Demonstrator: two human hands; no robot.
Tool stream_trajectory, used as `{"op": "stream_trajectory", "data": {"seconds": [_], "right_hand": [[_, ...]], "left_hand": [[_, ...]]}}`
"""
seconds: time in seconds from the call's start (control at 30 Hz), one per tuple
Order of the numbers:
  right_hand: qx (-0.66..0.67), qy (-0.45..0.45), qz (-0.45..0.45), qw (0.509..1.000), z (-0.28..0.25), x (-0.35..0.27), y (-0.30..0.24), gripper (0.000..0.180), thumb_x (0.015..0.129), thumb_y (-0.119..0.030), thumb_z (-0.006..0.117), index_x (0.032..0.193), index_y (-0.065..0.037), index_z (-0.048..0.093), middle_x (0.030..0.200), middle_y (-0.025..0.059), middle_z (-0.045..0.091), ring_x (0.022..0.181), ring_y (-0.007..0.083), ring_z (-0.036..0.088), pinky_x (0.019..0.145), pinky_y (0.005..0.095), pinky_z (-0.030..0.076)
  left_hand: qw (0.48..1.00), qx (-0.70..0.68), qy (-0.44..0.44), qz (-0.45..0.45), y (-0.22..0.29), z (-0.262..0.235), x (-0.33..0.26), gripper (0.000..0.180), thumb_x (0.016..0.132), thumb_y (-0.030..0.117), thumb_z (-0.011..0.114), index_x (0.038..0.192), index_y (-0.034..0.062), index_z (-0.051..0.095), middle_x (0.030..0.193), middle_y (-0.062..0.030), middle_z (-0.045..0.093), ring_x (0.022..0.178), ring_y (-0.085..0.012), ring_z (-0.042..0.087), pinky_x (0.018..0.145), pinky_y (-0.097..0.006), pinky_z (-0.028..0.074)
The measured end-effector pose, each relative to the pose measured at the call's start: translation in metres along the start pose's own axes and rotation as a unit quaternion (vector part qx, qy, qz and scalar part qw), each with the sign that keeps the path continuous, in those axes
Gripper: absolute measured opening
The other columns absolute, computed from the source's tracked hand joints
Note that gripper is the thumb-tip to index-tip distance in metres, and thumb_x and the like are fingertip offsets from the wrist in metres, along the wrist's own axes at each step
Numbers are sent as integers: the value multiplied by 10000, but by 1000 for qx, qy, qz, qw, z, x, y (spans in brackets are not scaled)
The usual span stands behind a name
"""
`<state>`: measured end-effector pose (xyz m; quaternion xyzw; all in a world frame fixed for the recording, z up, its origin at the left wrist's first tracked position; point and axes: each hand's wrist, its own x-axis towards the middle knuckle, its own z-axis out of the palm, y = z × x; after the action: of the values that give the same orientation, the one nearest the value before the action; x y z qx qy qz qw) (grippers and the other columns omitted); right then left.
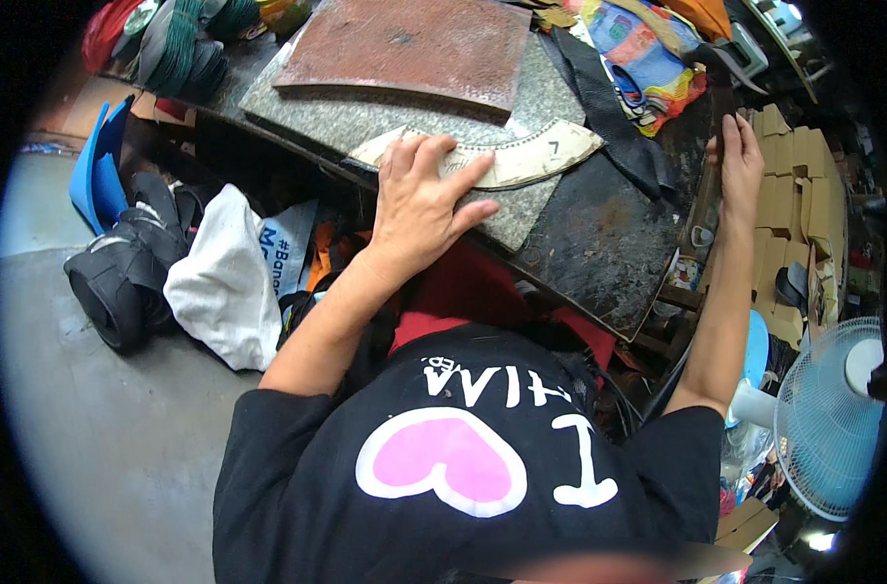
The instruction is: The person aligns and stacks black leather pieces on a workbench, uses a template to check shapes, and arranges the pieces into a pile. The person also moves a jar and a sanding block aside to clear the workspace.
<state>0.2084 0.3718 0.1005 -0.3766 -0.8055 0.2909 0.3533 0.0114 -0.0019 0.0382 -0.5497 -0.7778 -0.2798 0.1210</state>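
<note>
A curved, cream-coloured flat piece (pixel 531 161) with a row of dark dots along its inner edge and handwriting on it lies on a grey speckled stone slab (pixel 317 107). My left hand (pixel 419 200) rests on its left part, fingers spread and pressing down, with nothing gripped. Out at the right edge of the worktable, my right hand (pixel 740 165) is raised beside a dark upright part. Its fingers are close together against something dark that I cannot make out. A worn reddish-brown board (pixel 405 49) sits on the slab behind the curved piece.
Black strap material (pixel 614 117) and a colourful plastic bag (pixel 638 58) lie right of the slab. Stacked cardboard boxes (pixel 779 185) and a fan (pixel 833 419) stand at the right. White cloth (pixel 224 282), a black roll (pixel 117 282) and a blue sheet (pixel 98 170) are at the left.
</note>
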Motion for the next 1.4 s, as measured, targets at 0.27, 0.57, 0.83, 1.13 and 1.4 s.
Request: {"op": "stream_trajectory", "data": {"seconds": [0.27,0.57,0.83,1.13,1.4], "right_hand": [[11,-218,-146,965,47,-127,-87,371,1002,-320,625,1352,-197,656,831,30,706,649,136,625,585,306,487],[-92,-163,-280,941,80,-137,-115,317,957,-353,650,1265,-299,700,804,53,682,644,245,667,566,358,504],[-107,-186,-295,931,107,-141,-139,332,955,-359,647,1275,-289,693,845,53,693,688,246,683,590,348,527],[-59,-77,-245,965,62,-133,-96,326,954,-358,649,1268,-288,700,769,53,662,650,245,666,583,360,513],[-149,-85,-167,971,52,-118,-76,314,978,-358,621,1282,-312,686,924,108,731,725,309,698,605,392,515]], "left_hand": [[991,13,101,-90,-26,-14,-4,304,832,53,706,1128,85,644,1159,-120,598,1088,-320,548,941,-425,439],[989,-38,102,-104,-38,-16,-6,229,826,66,718,1045,68,652,1030,-107,654,1008,-328,582,905,-418,464],[983,-71,132,-111,-46,-14,-6,165,879,-22,590,1034,25,621,957,-139,668,934,-344,609,856,-436,480],[989,-48,98,-102,-40,-20,-4,317,817,163,771,1083,65,628,995,-87,652,951,-298,584,844,-425,450],[982,117,8,-151,-32,-29,5,543,781,322,813,1223,66,629,1189,-120,608,1140,-338,532,972,-439,443]]}}
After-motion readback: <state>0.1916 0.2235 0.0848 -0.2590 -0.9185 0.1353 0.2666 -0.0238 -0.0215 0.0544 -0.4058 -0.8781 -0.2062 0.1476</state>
